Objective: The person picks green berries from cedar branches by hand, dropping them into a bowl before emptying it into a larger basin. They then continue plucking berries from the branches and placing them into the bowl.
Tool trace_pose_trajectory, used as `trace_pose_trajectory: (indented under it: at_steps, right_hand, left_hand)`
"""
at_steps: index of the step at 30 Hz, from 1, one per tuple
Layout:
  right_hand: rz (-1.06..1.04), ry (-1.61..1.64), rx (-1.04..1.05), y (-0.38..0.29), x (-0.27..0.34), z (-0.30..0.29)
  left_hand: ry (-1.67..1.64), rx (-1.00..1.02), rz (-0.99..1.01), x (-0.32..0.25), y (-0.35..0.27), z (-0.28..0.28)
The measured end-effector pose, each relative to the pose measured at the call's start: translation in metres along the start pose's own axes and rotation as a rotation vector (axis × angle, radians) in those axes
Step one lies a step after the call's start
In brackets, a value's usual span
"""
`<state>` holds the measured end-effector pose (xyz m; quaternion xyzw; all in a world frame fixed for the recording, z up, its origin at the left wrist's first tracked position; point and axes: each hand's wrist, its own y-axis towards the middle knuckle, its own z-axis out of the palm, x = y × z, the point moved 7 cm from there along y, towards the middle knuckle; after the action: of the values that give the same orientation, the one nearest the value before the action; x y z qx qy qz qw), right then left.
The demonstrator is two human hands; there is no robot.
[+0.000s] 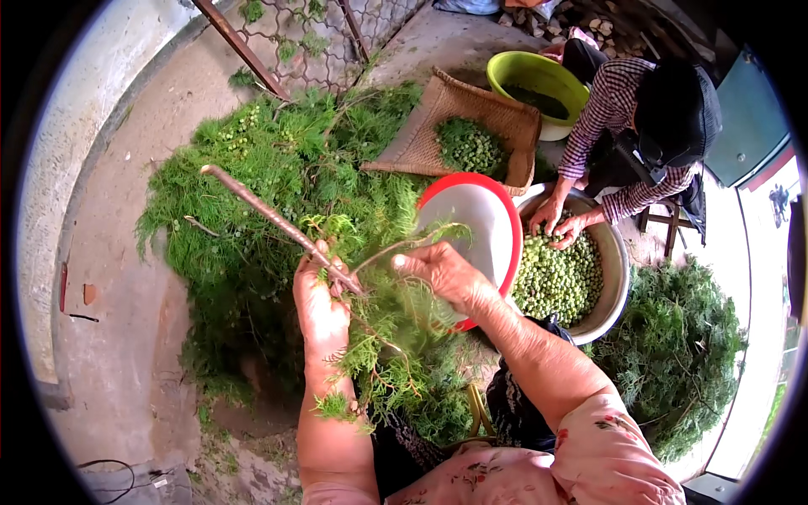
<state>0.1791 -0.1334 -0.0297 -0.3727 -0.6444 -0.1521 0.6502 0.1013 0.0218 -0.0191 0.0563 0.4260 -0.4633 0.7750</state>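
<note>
My left hand [323, 297] grips a cut conifer branch [271, 214] with a bare, brown main stem. The stem's cut end points up and left, and green scale-leaved sprays [385, 341] hang over my forearm. My right hand [445, 271] is curled beside a thin side twig [404, 246] of this branch, thumb toward the stem. Whether its fingers pinch anything is hidden. Below and behind it stands a white basin with a red rim [519, 240], partly covered by my hand and blurred foliage. A metal basin [622, 278] to its right holds many small green cones [555, 278].
A heap of cut conifer branches [252, 158] lies at left; another pile [669, 347] is at right. A co-worker [631, 120] has both hands in the cones. Beyond are a woven tray [410, 145] with greenery and cones, and a green basin [499, 66].
</note>
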Motion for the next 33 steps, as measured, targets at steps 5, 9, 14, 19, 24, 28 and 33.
trace_pose_trajectory:
  at_steps: [5,9,14,19,24,28,33]
  right_hand:
    - [0.044,0.554,-0.035,0.000,0.000,0.012]
    - [0.014,0.640,-0.040,-0.001,-0.006,0.014]
    - [-0.067,0.443,-0.284,0.004,-0.015,0.004]
    - [-0.190,0.114,-0.457,-0.015,0.007,0.003]
    - [-0.362,-0.171,-0.484,-0.036,0.024,0.019]
    - [-0.426,-0.317,-0.376,-0.058,0.037,0.044]
    - [-0.463,-0.365,-0.306,-0.075,0.027,0.060]
  left_hand:
    - [0.153,-0.014,0.055,-0.002,-0.010,0.005]
    - [0.370,0.046,0.116,0.001,-0.005,0.002]
    - [1.402,0.007,0.221,-0.018,-0.007,-0.008]
    - [1.612,0.412,-0.125,0.010,-0.066,0.006]
    - [1.203,0.186,0.804,-0.029,-0.090,0.051]
    - [1.138,0.267,0.378,0.002,-0.070,0.029]
    - [0.730,0.310,0.213,0.006,-0.095,0.019]
